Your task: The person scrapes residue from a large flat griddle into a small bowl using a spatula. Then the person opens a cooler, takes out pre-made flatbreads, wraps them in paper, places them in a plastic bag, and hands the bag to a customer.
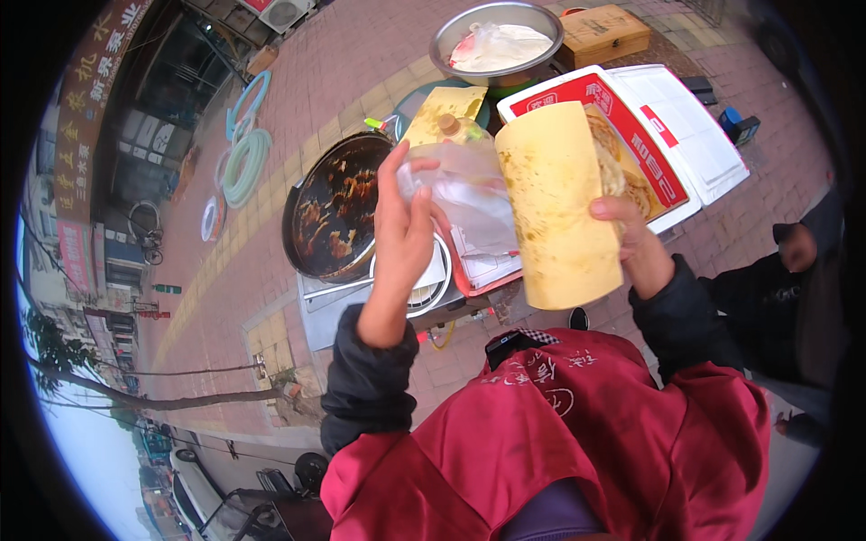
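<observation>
My right hand (626,220) grips a stained yellow paper sheet (555,209), bent around browned flatbread (607,152) that shows at its right edge. To the left, my left hand (404,237) is raised with its fingertips on a thin clear plastic bag (467,196); the bag's far side is hidden behind the yellow sheet. Below the bag lies a red-rimmed tray (484,270). An open white foam box (676,223) with a red printed lining holds more browned flatbread behind my right hand.
A round black pan (328,209) with browned residue stands left. Beyond are another yellow sheet (450,108), a bottle with a tan cap (448,124), a metal bowl of dough (500,47) and a wooden box (604,35). A person in dark clothes (764,304) stands right.
</observation>
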Action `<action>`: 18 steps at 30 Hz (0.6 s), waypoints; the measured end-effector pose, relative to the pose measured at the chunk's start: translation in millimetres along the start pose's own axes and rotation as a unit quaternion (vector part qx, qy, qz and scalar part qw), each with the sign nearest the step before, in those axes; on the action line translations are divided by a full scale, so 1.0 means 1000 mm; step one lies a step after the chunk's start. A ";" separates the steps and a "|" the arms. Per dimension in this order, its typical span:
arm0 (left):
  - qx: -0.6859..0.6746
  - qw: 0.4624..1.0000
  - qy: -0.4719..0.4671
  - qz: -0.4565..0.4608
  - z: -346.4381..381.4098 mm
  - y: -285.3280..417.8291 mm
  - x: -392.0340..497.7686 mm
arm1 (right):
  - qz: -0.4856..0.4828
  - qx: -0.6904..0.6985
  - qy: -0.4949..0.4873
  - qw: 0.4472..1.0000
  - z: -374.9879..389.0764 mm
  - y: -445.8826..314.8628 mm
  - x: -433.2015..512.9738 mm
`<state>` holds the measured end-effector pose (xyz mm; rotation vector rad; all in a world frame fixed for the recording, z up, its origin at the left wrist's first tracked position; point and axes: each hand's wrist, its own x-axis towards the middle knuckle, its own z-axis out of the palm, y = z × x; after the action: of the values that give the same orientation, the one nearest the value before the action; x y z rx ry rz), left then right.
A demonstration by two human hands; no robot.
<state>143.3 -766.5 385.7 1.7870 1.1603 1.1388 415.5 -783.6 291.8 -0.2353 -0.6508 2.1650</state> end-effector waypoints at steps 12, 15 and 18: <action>0.447 0.822 -0.076 0.345 0.032 0.061 -0.014 | 0.042 0.032 0.075 0.996 0.027 0.000 0.014; 0.364 0.830 -0.056 0.419 0.034 0.030 -0.051 | -0.127 0.112 0.083 0.982 0.038 -0.002 0.031; 0.271 0.867 -0.089 0.408 0.045 -0.016 -0.081 | -0.331 0.164 0.108 0.923 0.059 -0.009 0.050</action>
<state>163.0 -840.5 332.0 2.9210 0.6207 1.0941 367.4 -762.0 349.2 -0.0547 -0.1848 1.5291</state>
